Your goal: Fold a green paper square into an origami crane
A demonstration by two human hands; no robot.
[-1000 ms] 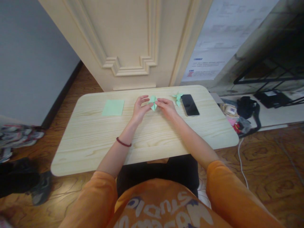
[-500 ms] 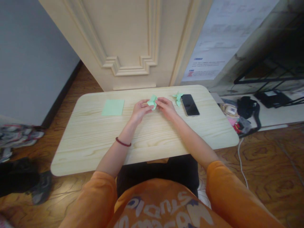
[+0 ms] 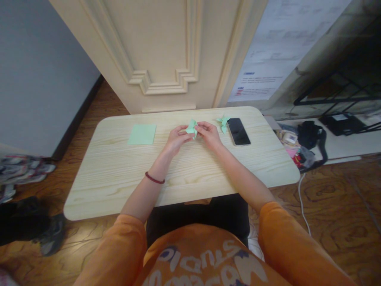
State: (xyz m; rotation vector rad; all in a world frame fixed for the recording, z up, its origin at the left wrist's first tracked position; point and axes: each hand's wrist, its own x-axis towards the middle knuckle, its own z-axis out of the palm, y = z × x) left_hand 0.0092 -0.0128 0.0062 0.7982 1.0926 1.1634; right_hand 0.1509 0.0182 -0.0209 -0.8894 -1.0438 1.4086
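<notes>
Between my fingertips is a small piece of folded green paper (image 3: 192,126), raised just over the far middle of the table. My left hand (image 3: 177,139) pinches it from the left, thumb toward me. From the right, my right hand (image 3: 209,134) grips its other side with thumb and fingers closed. The finer folds are too small to make out. A finished-looking green paper crane (image 3: 223,123) lies to the right of my right hand, touching or nearly touching a dark-screened phone (image 3: 239,132). Left of my hands, a flat square of green paper (image 3: 142,134) rests on the table.
The pale wood-grain table (image 3: 119,174) has rounded corners and stands against a cream panelled door (image 3: 160,47). At right, a low shelf (image 3: 342,153) carries bags and small items. Another person's shoe (image 3: 52,235) is on the floor at left, and a white cable (image 3: 301,202) runs at right.
The folded paper has shifted very slightly to the right and turned a little in my fingers. Both hands keep their pinch; the crane, phone and flat square stay put.
</notes>
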